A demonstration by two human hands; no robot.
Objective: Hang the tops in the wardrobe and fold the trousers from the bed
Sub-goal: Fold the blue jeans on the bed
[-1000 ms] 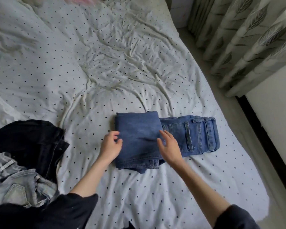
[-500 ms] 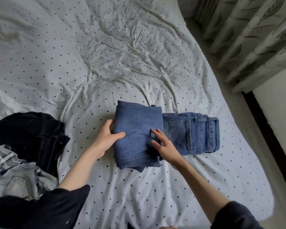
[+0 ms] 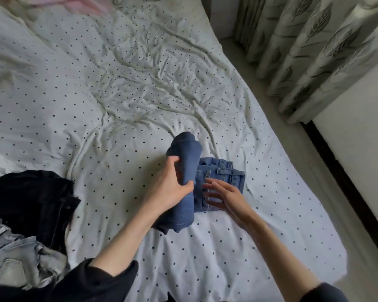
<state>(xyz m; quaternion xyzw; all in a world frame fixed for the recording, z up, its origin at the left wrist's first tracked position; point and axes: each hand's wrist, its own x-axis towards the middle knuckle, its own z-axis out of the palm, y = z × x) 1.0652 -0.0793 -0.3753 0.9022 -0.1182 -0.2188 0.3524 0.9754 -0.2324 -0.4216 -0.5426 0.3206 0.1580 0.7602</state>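
Note:
A pair of blue jeans (image 3: 222,174) lies half folded on the dotted white bed sheet (image 3: 118,105). My left hand (image 3: 169,186) grips the folded leg end of the blue jeans and holds it raised on edge above the waist part. My right hand (image 3: 225,196) rests flat with fingers spread on the waistband and pocket area. At the left edge lie black trousers (image 3: 31,199) and, below them, pale grey-blue jeans (image 3: 15,258), both crumpled.
A pink garment (image 3: 79,3) lies blurred at the top of the bed. Leaf-patterned curtains (image 3: 310,51) hang on the right, beside a strip of floor (image 3: 314,162) and a white wall with dark skirting (image 3: 347,182).
My left hand has closed on the leg end of the blue jeans and lifted it from flat to upright, over toward the waist. My right hand slid right onto the waistband area.

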